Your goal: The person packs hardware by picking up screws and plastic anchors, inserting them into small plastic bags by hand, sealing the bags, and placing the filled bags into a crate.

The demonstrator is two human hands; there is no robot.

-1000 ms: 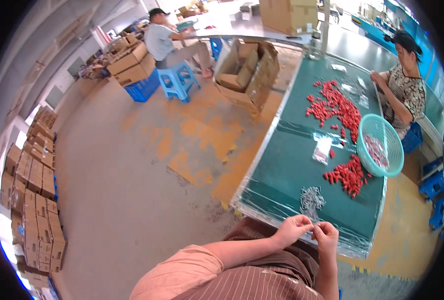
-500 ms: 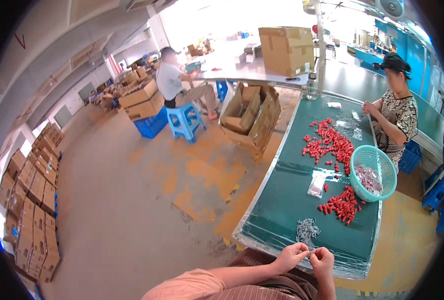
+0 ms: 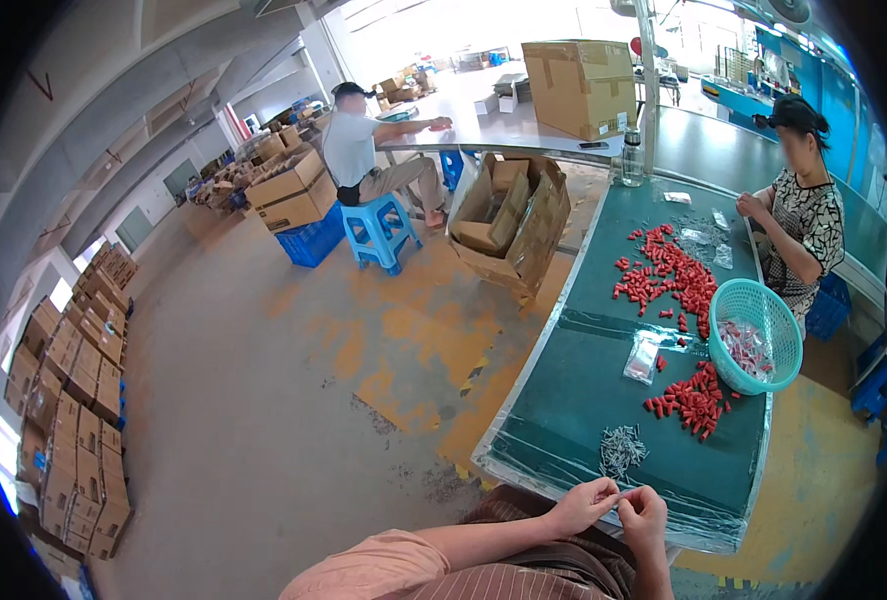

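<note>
A long green bench (image 3: 554, 400) stretches ahead of the grip. A mint mesh basket (image 3: 764, 303) sits ahead and to the right, with small red plugs (image 3: 692, 402) nearer. The left grip (image 3: 586, 505) and right grip (image 3: 644, 515) meet at the bench's near edge. A heap of grey screws (image 3: 623, 452) lies just ahead of them. The fingertips seem to pinch a tiny thing (image 3: 620, 496) between them, too small to tell. It looks like careful finger work, so the next move calls for a steady pinch
</note>
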